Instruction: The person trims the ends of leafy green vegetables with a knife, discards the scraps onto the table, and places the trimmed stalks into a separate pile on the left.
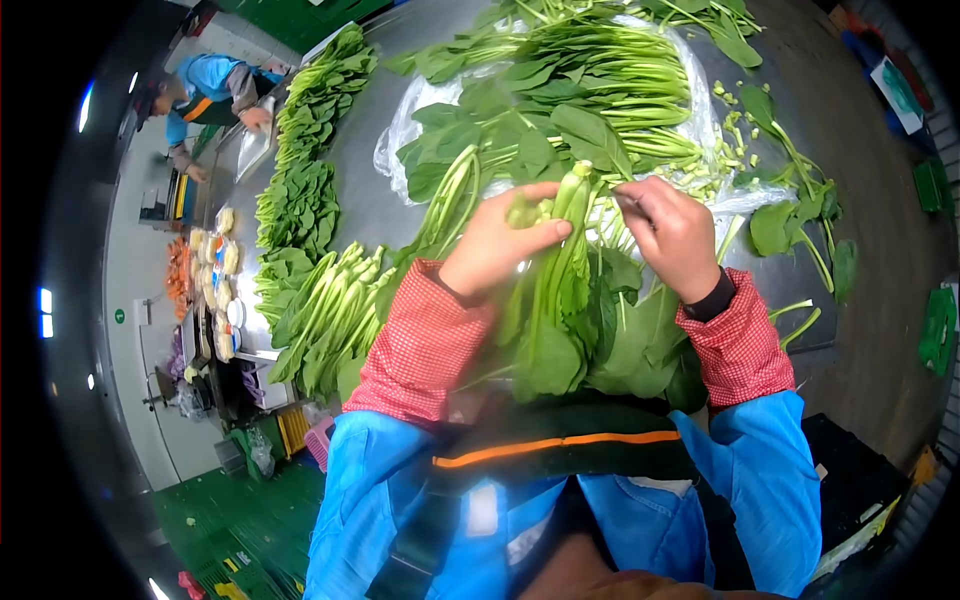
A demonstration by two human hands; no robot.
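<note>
My left hand is wrapped round a small bunch of leafy greens, its pale cut stem ends up and its leaves hanging toward my apron. Just to the right, my right hand is closed in a pinch close to the stem ends; what its fingers hold, if anything, I cannot make out. Beyond both hands, a large heap of leafy greens lies on clear plastic sheeting. To the left, bundled greens lie with their stems together on the metal table.
A long row of greens lines the table's left side. Stem trimmings and loose stalks lie at the right. A co-worker handles a plastic bag at the far left, near wrapped packs and green crates stand on the right.
</note>
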